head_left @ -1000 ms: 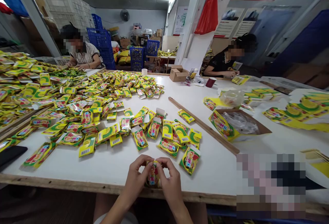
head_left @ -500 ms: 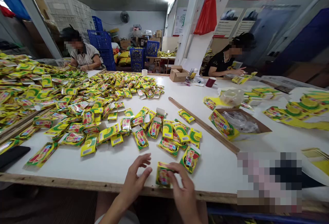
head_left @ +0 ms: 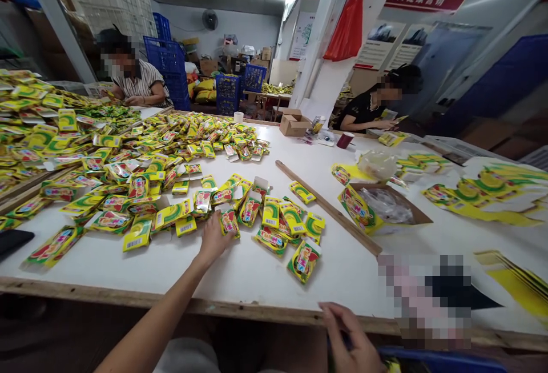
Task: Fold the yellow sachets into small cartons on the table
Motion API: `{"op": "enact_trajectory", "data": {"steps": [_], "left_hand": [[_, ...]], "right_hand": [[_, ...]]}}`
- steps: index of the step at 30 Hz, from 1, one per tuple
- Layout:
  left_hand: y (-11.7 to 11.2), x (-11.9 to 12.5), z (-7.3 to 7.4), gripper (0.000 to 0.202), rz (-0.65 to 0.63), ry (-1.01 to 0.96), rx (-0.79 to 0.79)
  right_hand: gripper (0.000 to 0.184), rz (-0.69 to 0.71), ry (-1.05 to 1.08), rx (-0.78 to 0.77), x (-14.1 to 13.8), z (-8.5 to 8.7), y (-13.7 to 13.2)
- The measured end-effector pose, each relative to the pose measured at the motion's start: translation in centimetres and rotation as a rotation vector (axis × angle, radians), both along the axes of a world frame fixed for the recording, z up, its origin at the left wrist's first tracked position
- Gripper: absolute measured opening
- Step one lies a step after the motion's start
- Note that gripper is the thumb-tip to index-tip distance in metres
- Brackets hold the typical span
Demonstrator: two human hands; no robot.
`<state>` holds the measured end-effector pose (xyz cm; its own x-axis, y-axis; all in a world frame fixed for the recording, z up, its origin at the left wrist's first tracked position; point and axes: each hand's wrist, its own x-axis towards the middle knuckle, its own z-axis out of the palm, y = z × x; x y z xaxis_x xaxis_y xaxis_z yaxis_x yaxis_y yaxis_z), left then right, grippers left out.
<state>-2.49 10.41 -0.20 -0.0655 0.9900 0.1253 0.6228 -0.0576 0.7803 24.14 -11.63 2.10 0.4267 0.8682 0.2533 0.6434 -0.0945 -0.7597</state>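
Your left hand has reached forward, gripping a box, long axis away from you, left of the stick; right hand's grip unclear.

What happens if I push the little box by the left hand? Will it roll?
The little box by the left hand probably won't roll, since its sides look flat. It might slide easily, because the white tabletop looks smooth. It could squash, as its walls look like thin card.
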Motion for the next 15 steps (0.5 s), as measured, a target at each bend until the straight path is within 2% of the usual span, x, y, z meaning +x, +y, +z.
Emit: {"op": "enact_trajectory", "data": {"steps": [3, 5, 7, 10, 12, 15], "left_hand": [[-1.8, -0.2, 0.3, 0.065, -0.093, -0.051, 0.003], [-3.9, -0.5, 0.4, 0.064, -0.162, -0.134, 0.026], [-6.1, -0.6, 0.5, 0.064, -0.263, -0.294, 0.033], [-8.6, -0.6, 0.6, 0.063, -0.440, -0.490, -0.047], [-9.3, -0.6, 0.7, 0.059, -0.520, -0.520, -0.102], [-9.4, -0.6, 0.8, 0.050, -0.559, -0.499, -0.143]], "right_hand": [[0.025, 0.136, 0.117, 0.090, -5.3, 0.2, 2.7], [0.022, 0.185, 0.177, 0.116, -7.5, 0.3, 4.2], [0.019, 0.213, 0.229, 0.141, -8.8, 0.1, 5.5], [0.020, 0.243, 0.291, 0.172, -10.0, -0.6, 7.0], [0.022, 0.270, 0.345, 0.175, -10.6, -1.0, 7.7], [0.021, 0.297, 0.410, 0.157, -11.2, -1.6, 8.3]]}}
